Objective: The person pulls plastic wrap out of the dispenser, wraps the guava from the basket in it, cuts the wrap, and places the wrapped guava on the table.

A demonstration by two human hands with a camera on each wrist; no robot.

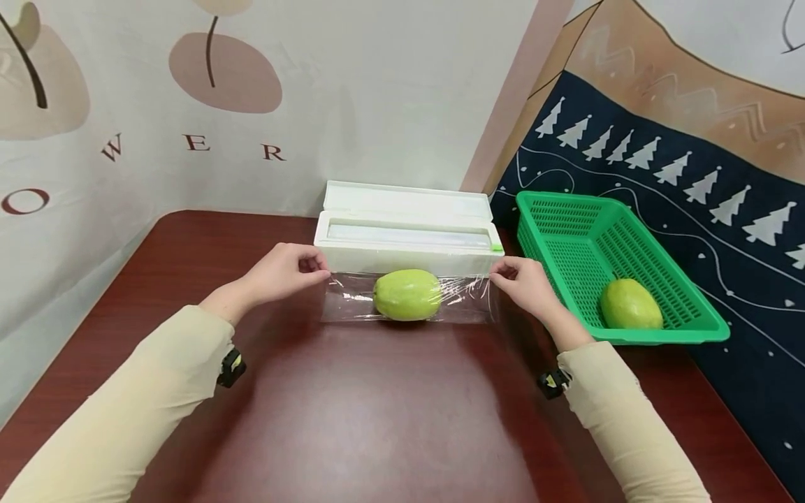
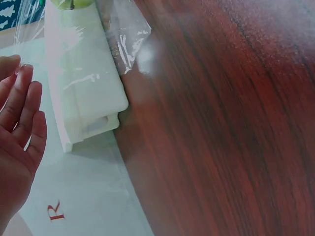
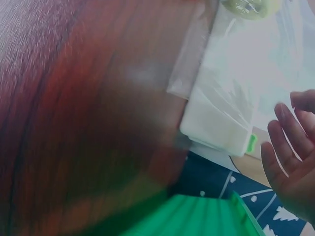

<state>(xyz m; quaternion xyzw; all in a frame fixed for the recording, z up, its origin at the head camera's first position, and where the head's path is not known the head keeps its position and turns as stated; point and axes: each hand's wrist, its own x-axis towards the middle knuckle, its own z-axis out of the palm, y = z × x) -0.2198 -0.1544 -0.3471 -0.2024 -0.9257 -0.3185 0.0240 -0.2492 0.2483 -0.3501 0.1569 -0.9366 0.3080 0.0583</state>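
Observation:
A yellow-green oval fruit [image 1: 407,295] lies on its side within a strip of clear cling film [image 1: 349,297], right before a white cling film dispenser [image 1: 409,260]. My left hand [image 1: 286,271] pinches the film at its left upper corner between thumb and fingertips. At the opposite corner my right hand [image 1: 525,283] pinches the film the same way. The film stretches between both hands along the dispenser's front, with wrinkles against the fruit's right end. In the left wrist view, a loose film corner [image 2: 130,42] hangs beside the dispenser [image 2: 91,73].
The dispenser's lid [image 1: 409,200] is raised at the back, near the patterned wall cloth [image 1: 377,105]. To the right stands a green plastic basket [image 1: 629,337] holding another yellow-green fruit [image 1: 631,304]. Dark red wooden table [image 1: 390,412] spreads in front.

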